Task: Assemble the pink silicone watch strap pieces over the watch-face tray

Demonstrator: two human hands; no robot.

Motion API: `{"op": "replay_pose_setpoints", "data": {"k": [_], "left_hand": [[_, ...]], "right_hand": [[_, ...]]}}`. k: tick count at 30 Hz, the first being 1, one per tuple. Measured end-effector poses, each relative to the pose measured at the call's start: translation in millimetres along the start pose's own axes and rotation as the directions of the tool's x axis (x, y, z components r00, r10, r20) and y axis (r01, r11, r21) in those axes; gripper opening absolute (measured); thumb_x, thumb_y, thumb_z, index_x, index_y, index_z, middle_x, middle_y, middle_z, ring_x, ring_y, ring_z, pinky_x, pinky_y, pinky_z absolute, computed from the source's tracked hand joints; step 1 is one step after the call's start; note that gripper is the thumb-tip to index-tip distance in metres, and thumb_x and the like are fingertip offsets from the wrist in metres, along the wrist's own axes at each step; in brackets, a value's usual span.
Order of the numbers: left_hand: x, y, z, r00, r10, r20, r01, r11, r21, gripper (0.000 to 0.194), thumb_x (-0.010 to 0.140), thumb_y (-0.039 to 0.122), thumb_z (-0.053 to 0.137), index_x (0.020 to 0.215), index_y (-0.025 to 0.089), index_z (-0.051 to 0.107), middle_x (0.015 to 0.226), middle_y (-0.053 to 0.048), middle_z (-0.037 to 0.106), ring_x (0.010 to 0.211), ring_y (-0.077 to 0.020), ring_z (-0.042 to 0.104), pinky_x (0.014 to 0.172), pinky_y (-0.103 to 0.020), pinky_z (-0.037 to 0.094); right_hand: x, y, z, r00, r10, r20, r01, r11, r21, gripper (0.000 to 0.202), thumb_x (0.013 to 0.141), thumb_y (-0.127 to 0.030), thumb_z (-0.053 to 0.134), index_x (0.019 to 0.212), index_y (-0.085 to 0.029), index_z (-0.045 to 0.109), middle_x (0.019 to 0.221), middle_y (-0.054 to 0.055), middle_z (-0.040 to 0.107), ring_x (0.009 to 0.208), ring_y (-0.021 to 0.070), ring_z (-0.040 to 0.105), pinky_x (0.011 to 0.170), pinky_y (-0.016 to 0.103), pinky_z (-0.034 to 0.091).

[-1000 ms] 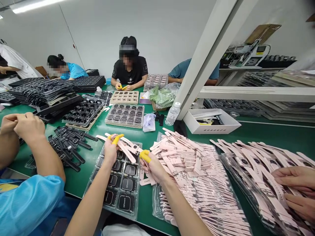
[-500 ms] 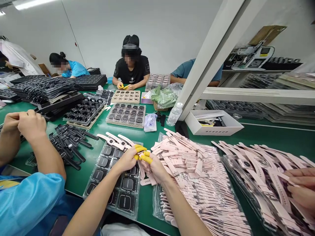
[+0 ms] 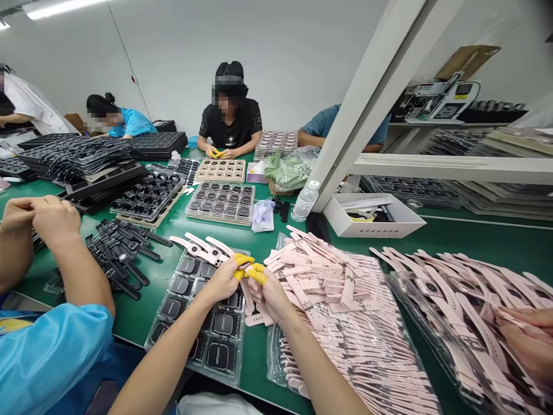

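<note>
Yellow finger covers sit on the fingertips of both my hands. My left hand [image 3: 225, 279] pinches a small dark watch case [image 3: 245, 266], mostly hidden by the fingers. Against it, my right hand [image 3: 272, 291] grips a pink watch strap [image 3: 248, 295], part of which hangs below the fingers. Under my left hand lies a clear plastic tray [image 3: 239, 351] with several square black watch faces [image 3: 224, 324]. Two watches with pink straps [image 3: 216, 252] rest across its far end. Right of my hands, loose pink straps [image 3: 319, 271] are heaped on a bag of straps [image 3: 354, 346].
Black straps [image 3: 123, 253] lie at left beside a co-worker's blue sleeve [image 3: 60, 351]. Another person's hand [image 3: 527, 340] touches pink-strapped watches [image 3: 458, 305] at right. A bottle [image 3: 305, 202], white box [image 3: 375, 225] and slanted post [image 3: 371, 92] stand beyond. Another tray [image 3: 220, 218] lies ahead.
My fingers have shifted slightly around the watch case, showing a little more of it. At right, the other person's hand has moved a little left and holds a pink strap.
</note>
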State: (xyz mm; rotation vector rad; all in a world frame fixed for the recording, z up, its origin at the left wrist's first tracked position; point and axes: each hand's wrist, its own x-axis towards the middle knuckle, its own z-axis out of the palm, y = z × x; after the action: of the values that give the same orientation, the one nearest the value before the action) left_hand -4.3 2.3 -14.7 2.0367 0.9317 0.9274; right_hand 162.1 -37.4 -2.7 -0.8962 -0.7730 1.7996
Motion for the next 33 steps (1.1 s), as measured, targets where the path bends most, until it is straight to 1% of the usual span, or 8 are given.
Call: {"op": "replay_pose_setpoints", "data": {"k": [4,8,10,14,17,22,26,33], "left_hand": [[-1,1,-0.8,1.000,0.004,0.001,-0.004,1.000,0.003,0.049,0.090,0.010,0.049,0.134,0.022,0.067,0.132,-0.012,0.069,0.125,-0.0258,0.063,0.113,-0.047,0.050],[1,-11,-3.5,1.000,0.020,0.016,-0.021,0.999,0.024,0.056,0.085,0.007,0.046,0.134,0.024,0.068,0.137,-0.010,0.068,0.130,-0.0254,0.062,0.115,-0.046,0.049],[3,-17,-4.4,0.999,0.031,0.038,-0.033,0.999,0.029,0.056,0.085,0.008,0.046,0.134,0.023,0.069,0.137,-0.011,0.068,0.129,-0.0258,0.063,0.114,-0.046,0.050],[4,-14,-3.2,0.999,0.026,0.022,-0.026,0.999,0.019,0.055,0.086,0.007,0.046,0.134,0.022,0.068,0.136,-0.011,0.068,0.127,-0.0259,0.064,0.113,-0.046,0.051],[4,-9,-0.8,1.000,0.016,0.003,-0.016,1.000,0.004,0.052,0.087,0.007,0.047,0.133,0.021,0.067,0.134,-0.012,0.069,0.125,-0.0253,0.064,0.111,-0.046,0.051],[2,-3,2.0,1.000,0.012,0.021,-0.013,0.999,0.038,0.050,0.091,0.007,0.046,0.136,0.021,0.064,0.132,-0.013,0.067,0.124,-0.0252,0.063,0.111,-0.046,0.050],[1,1,1.2,0.998,0.044,0.043,-0.046,0.997,0.060,0.051,0.094,0.007,0.043,0.140,0.021,0.060,0.133,-0.014,0.063,0.127,-0.0250,0.060,0.113,-0.046,0.049],[-1,4,-0.9,0.995,0.051,0.082,-0.055,0.998,0.043,0.047,0.099,0.010,0.042,0.141,0.023,0.060,0.126,-0.012,0.061,0.120,-0.0242,0.059,0.111,-0.045,0.050]], "right_hand": [[0,-4,2,1.000,-0.022,-0.007,0.022,0.999,0.047,0.041,0.073,-0.049,0.081,0.078,-0.022,0.052,0.049,-0.010,0.045,0.038,0.0051,0.028,0.037,0.019,0.020],[5,-6,2,0.995,0.010,0.095,-0.012,1.000,0.019,0.040,0.074,-0.050,0.081,0.076,-0.022,0.051,0.047,-0.010,0.046,0.036,0.0054,0.029,0.035,0.020,0.018],[8,-5,0,0.993,0.024,0.111,-0.025,1.000,0.002,0.038,0.075,-0.049,0.080,0.076,-0.022,0.052,0.047,-0.010,0.047,0.035,0.0052,0.029,0.035,0.020,0.018],[8,-4,0,0.999,0.016,0.040,-0.017,1.000,0.014,0.037,0.074,-0.047,0.079,0.078,-0.022,0.052,0.047,-0.011,0.047,0.035,0.0047,0.028,0.036,0.020,0.016],[6,-2,1,1.000,0.015,0.019,-0.016,0.998,0.053,0.037,0.073,-0.046,0.079,0.080,-0.022,0.052,0.048,-0.011,0.046,0.036,0.0048,0.027,0.036,0.020,0.016],[4,-1,1,1.000,0.004,0.001,-0.004,0.995,0.105,0.039,0.073,-0.045,0.080,0.077,-0.023,0.049,0.049,-0.010,0.045,0.038,0.0051,0.027,0.037,0.019,0.018],[3,-1,0,0.999,0.031,-0.017,-0.029,0.995,0.093,0.042,0.073,-0.047,0.082,0.078,-0.023,0.049,0.050,-0.010,0.043,0.039,0.0048,0.026,0.037,0.019,0.018],[4,1,-5,0.998,0.047,-0.032,-0.046,0.998,0.046,0.041,0.072,-0.047,0.082,0.079,-0.022,0.050,0.049,-0.011,0.042,0.038,0.0039,0.024,0.037,0.017,0.016]]}}
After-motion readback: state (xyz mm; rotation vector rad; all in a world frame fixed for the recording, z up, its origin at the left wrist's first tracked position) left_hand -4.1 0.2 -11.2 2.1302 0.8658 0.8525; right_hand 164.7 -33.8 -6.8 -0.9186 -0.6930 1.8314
